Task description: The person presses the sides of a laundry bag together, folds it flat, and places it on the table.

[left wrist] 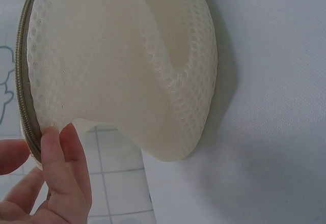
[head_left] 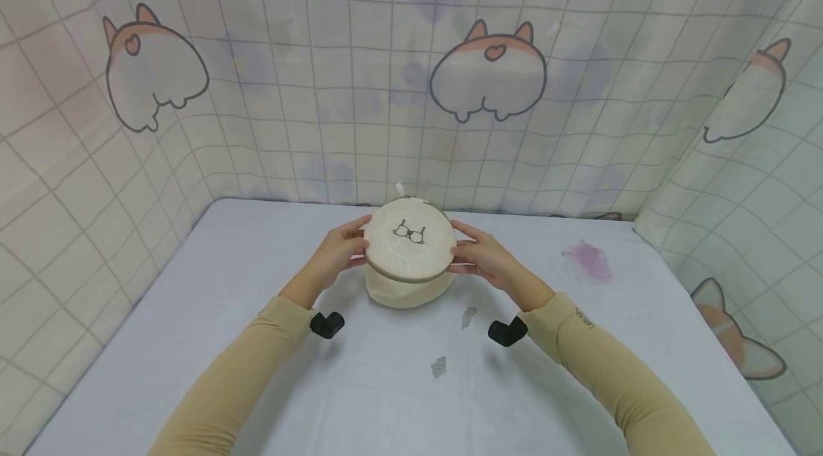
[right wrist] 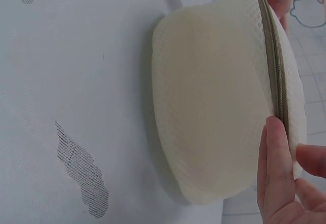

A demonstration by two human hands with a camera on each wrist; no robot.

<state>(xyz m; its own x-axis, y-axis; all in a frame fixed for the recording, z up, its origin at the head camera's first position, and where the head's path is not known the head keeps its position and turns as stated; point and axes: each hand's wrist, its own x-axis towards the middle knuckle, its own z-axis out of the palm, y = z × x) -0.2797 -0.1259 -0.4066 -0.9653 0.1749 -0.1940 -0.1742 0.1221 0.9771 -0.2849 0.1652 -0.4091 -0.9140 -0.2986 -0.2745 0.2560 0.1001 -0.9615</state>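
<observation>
A round cream mesh laundry bag (head_left: 409,245) with a glasses drawing on its lid stands at the back middle of the table. Its zipper (right wrist: 278,76) runs round the lid's rim and looks closed where it shows. On the left side, my left hand (head_left: 336,252) pinches the rim between thumb and fingers. Opposite it, my right hand (head_left: 486,256) holds the rim the same way. The left wrist view shows the soft mesh wall (left wrist: 173,81) folded inward, while the wall in the right wrist view is smoother. What is inside the bag cannot be seen.
A white cloth covers the table (head_left: 257,263), with grey worn patches (head_left: 439,367) in front of the bag and a pink stain (head_left: 589,261) at the right. Behind hangs a checked curtain (head_left: 360,84) with dog drawings. A black wrist device (head_left: 328,325) sits at each cuff.
</observation>
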